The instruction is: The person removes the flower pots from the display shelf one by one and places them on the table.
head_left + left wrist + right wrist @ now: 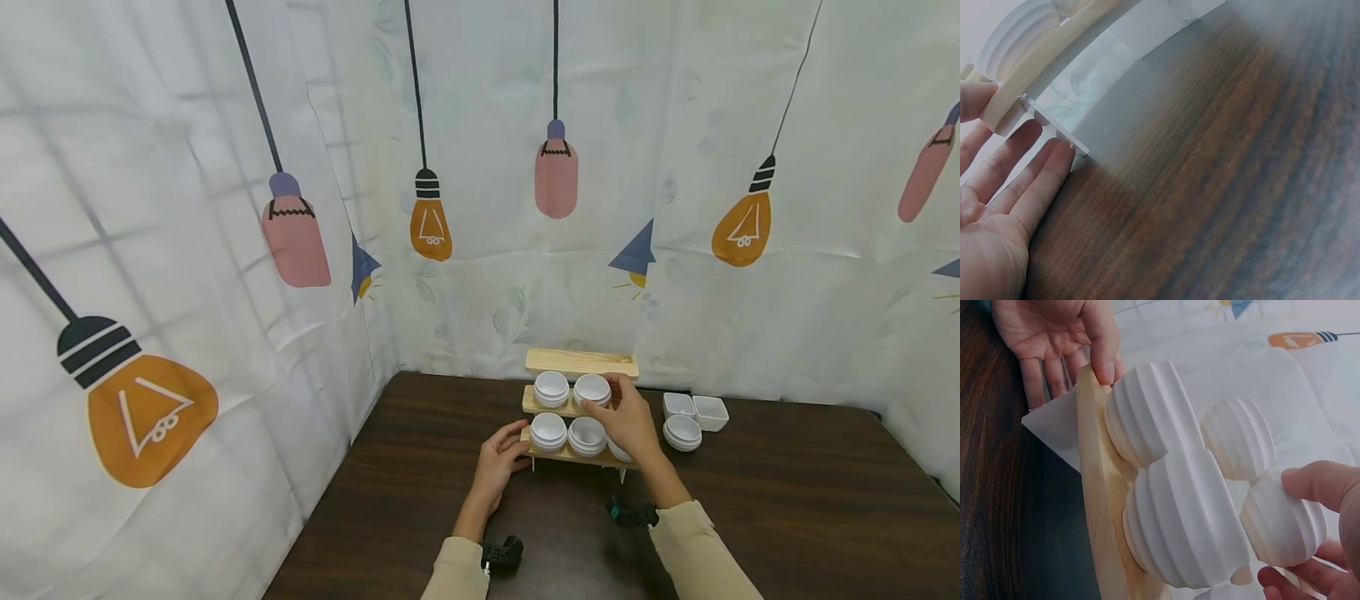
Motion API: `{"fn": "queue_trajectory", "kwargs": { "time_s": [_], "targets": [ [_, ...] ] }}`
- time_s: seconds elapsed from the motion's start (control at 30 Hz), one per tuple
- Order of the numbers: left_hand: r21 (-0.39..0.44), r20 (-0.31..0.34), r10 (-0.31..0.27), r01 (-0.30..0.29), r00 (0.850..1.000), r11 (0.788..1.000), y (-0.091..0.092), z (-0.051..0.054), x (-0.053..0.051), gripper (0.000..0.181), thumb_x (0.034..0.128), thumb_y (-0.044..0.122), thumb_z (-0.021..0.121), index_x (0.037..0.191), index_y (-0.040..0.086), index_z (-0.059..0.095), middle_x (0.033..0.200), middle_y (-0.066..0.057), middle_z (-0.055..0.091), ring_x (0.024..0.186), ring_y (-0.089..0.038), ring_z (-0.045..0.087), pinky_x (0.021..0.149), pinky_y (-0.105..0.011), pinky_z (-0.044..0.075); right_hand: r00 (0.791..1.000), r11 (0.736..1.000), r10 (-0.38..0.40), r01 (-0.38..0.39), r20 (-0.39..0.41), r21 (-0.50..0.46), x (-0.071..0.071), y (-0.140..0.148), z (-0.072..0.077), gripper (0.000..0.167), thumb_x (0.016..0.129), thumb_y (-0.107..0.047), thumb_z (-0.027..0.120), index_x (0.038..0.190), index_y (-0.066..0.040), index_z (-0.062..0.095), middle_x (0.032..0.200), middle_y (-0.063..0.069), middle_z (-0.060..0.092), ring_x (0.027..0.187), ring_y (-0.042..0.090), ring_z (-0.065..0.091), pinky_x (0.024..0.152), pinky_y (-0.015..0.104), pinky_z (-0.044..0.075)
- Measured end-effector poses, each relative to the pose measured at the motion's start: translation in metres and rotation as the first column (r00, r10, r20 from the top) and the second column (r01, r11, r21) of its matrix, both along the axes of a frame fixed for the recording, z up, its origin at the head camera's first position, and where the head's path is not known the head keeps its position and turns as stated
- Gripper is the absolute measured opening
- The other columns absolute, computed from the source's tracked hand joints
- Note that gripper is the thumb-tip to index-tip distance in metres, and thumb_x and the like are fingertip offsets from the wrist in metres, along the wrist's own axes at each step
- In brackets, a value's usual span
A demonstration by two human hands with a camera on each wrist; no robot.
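White cloth walls (480, 83) printed with hanging lamps stand behind a dark brown tabletop (810, 500), and near its back edge sits a three-step wooden rack (581, 362). Only the head view takes in one round bowl (682, 432) and two square dishes (711, 412), just right of the rack. What it hides, the left wrist view gives: the left hand (498, 460) has its thumb over the front step's end and its fingers stretched below, slightly apart, by a pale support panel (1060, 428); that view is hazy, so their exact contact is uncertain. In the right wrist view, thumb and fingers of the right hand (632, 423) pinch the middle step's right-hand cup (592, 388). Brown wood runs widely rightward and toward the person. Five ribbed cups show on the rack: two on the middle step, three on the front, the third mostly covered.
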State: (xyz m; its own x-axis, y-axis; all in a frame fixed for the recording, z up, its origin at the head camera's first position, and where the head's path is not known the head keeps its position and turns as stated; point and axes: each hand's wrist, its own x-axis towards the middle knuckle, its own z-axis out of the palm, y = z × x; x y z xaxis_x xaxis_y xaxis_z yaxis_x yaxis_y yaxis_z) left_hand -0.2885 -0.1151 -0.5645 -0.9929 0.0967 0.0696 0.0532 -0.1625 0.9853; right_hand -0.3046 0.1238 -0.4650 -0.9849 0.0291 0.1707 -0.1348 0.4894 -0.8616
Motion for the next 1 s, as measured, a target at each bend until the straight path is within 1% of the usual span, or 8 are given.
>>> {"fn": "queue_trajectory", "kwargs": {
  "time_s": [0.1, 0.2, 0.3, 0.4, 0.47, 0.63, 0.77, 1.0],
  "targets": [
    [0.0, 0.003, 0.002, -0.002, 1.0, 1.0, 0.0, 0.0, 0.0, 0.045, 0.0994, 0.011, 0.065, 0.142, 0.002, 0.057, 0.128, -0.021, 0.069, 0.105, -0.016, 0.07, 0.093, -0.041, 0.06, 1.0, 1.0, -0.005, 0.005, -0.007, -0.029, 0.003, 0.002, 0.001, 0.065, 0.093, -0.027, 0.076, 0.146, -0.005, 0.045, 0.141, 0.023, 0.056, 0.133, 0.038, 0.053, 0.109, 0.052, 0.046],
    [0.002, 0.002, 0.001, -0.001, 1.0, 1.0, 0.001, -0.001, 0.0, 0.045, 0.0991, 0.011, 0.065, 0.142, 0.001, 0.057, 0.127, -0.021, 0.069, 0.104, -0.016, 0.07, 0.092, -0.041, 0.06, 0.999, 0.999, -0.02, 0.018, -0.029, -0.048, 0.006, 0.005, 0.001, 0.065, 0.092, -0.026, 0.076, 0.146, -0.006, 0.046, 0.139, 0.022, 0.057, 0.129, 0.036, 0.056, 0.104, 0.047, 0.05],
    [0.003, 0.003, 0.002, -0.002, 1.0, 1.0, 0.001, -0.001, 0.0, 0.044, 0.099, 0.011, 0.065, 0.142, 0.002, 0.058, 0.128, -0.02, 0.069, 0.105, -0.016, 0.07, 0.09, -0.039, 0.06, 0.998, 0.997, -0.041, 0.038, -0.055, -0.062, 0.01, 0.009, -0.001, 0.064, 0.091, -0.026, 0.078, 0.144, -0.007, 0.048, 0.135, 0.02, 0.059, 0.122, 0.033, 0.059, 0.096, 0.032, 0.052],
    [0.006, 0.01, 0.004, -0.004, 1.0, 1.0, 0.001, -0.001, 0.0, 0.044, 0.0988, 0.01, 0.065, 0.141, 0.002, 0.058, 0.128, -0.02, 0.069, 0.104, -0.016, 0.07, 0.09, -0.038, 0.06, 0.994, 0.994, -0.054, 0.045, -0.091, -0.099, 0.013, 0.013, -0.004, 0.062, 0.09, -0.022, 0.08, 0.142, -0.007, 0.051, 0.131, 0.018, 0.06, 0.118, 0.03, 0.059, 0.087, 0.016, 0.049],
    [0.009, 0.01, 0.004, -0.004, 1.0, 1.0, 0.001, -0.001, 0.001, 0.044, 0.0989, 0.01, 0.065, 0.141, 0.002, 0.058, 0.128, -0.02, 0.069, 0.104, -0.016, 0.07, 0.09, -0.038, 0.06, 0.991, 0.992, -0.057, 0.043, -0.118, -0.117, 0.015, 0.016, -0.007, 0.062, 0.089, -0.022, 0.081, 0.141, -0.006, 0.052, 0.131, 0.017, 0.061, 0.117, 0.028, 0.059, 0.083, 0.011, 0.047],
    [0.01, 0.009, 0.003, -0.003, 1.0, 1.0, 0.001, -0.001, 0.001, 0.044, 0.099, 0.01, 0.065, 0.141, 0.002, 0.058, 0.127, -0.02, 0.069, 0.105, -0.017, 0.07, 0.09, -0.038, 0.06, 0.986, 0.991, -0.059, 0.04, -0.155, -0.124, 0.022, 0.021, -0.01, 0.062, 0.089, -0.023, 0.082, 0.141, -0.008, 0.052, 0.131, 0.013, 0.061, 0.115, 0.023, 0.057, 0.084, 0.012, 0.048],
    [0.005, 0.009, 0.005, -0.005, 1.0, 1.0, 0.001, 0.0, 0.001, 0.044, 0.0991, 0.011, 0.065, 0.141, 0.002, 0.058, 0.127, -0.02, 0.069, 0.104, -0.016, 0.07, 0.09, -0.038, 0.06, 0.986, 0.991, -0.063, 0.044, -0.155, -0.123, 0.028, 0.024, -0.01, 0.061, 0.09, -0.025, 0.081, 0.141, -0.009, 0.052, 0.13, 0.013, 0.062, 0.111, 0.017, 0.056, 0.086, 0.012, 0.048],
    [-0.002, 0.008, 0.005, -0.005, 1.0, 1.0, 0.0, 0.001, 0.001, 0.044, 0.0994, 0.012, 0.065, 0.141, 0.003, 0.058, 0.127, -0.02, 0.069, 0.105, -0.017, 0.07, 0.09, -0.039, 0.06, 0.986, 0.992, -0.079, 0.063, -0.144, -0.113, 0.037, 0.032, -0.009, 0.061, 0.09, -0.024, 0.08, 0.142, -0.009, 0.052, 0.127, 0.014, 0.063, 0.1, 0.0, 0.057, 0.082, 0.008, 0.047]
  ]
}}
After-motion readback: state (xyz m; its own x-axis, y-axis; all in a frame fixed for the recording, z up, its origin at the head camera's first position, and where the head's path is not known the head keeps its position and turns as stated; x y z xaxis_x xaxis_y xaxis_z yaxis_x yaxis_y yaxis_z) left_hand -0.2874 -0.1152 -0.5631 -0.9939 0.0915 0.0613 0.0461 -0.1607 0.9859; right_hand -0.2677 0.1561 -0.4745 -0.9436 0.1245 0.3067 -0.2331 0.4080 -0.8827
